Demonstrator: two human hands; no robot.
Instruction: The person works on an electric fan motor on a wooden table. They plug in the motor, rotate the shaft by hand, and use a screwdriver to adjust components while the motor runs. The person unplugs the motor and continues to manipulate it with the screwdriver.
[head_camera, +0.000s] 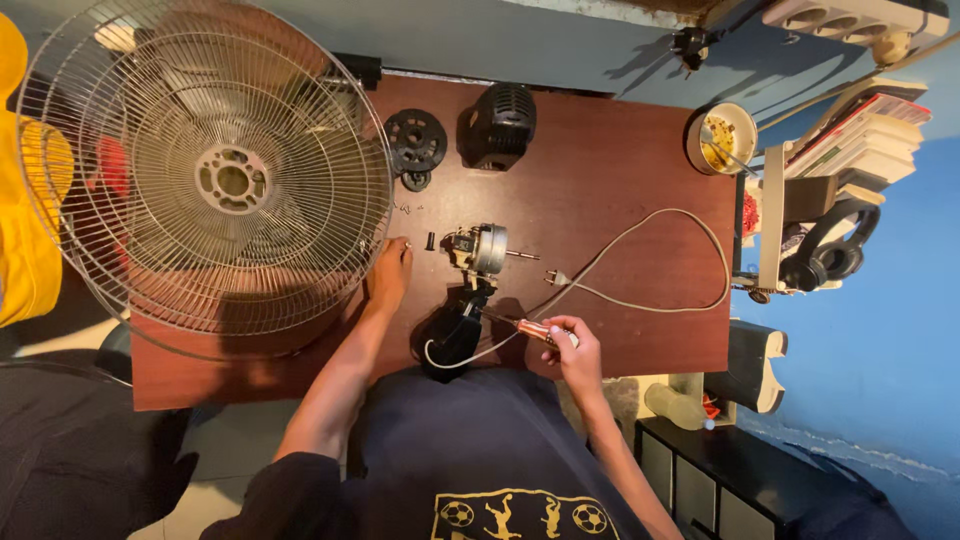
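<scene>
Head view from above: I see my left hand (390, 272) stretched out flat on the brown table (620, 150), fingers loosely open and holding nothing, its fingertips touching the table right at the rim of the big wire fan guard (210, 170) that lies over the table's left part. My right hand (572, 345) is closed around a copper-coloured screwdriver (535, 330), whose tip points left toward the black fan neck (455, 335) at the near edge. Just above that neck sits the bare fan motor (480, 248), its shaft sticking out to the right, between my two hands. A pale power cord (680, 300) loops from the neck across the right half of the table, with its plug (556, 278) lying near the motor shaft. Farther back I see a black round disc (415, 143) and a black motor cover (500, 122) side by side, well apart from both hands. A small bowl (722, 138) stands at the far right corner.
</scene>
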